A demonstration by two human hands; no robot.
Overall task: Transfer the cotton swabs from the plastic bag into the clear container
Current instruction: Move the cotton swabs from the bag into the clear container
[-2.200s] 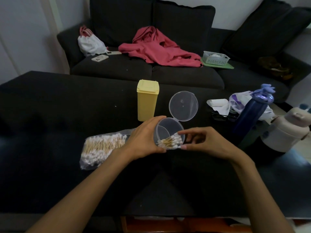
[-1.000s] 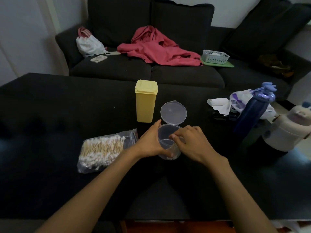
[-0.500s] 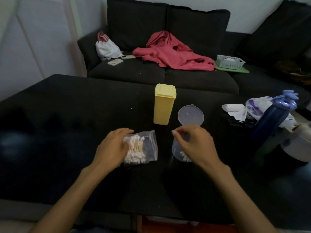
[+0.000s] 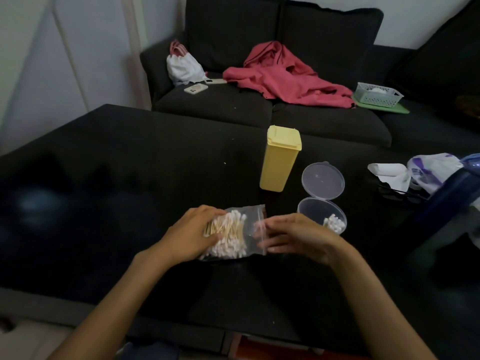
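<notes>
left hand [image 4: 191, 236] gripping plastic bag [image 4: 235, 231] of cotton swabs [image 4: 228, 233]; right hand [image 4: 293, 236] fingers loosely spread at bag's open end.

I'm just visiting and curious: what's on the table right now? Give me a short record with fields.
Plastic bag: lying on the black table, full of cotton swabs
Left hand: grips the bag's left end
Right hand: at the bag's zip end; grasp unclear
Clear container: right of the bag, lid open, a few swabs inside
Yellow box: upright behind the bag, lid shut
Progress: most swabs remain in the bag
</notes>
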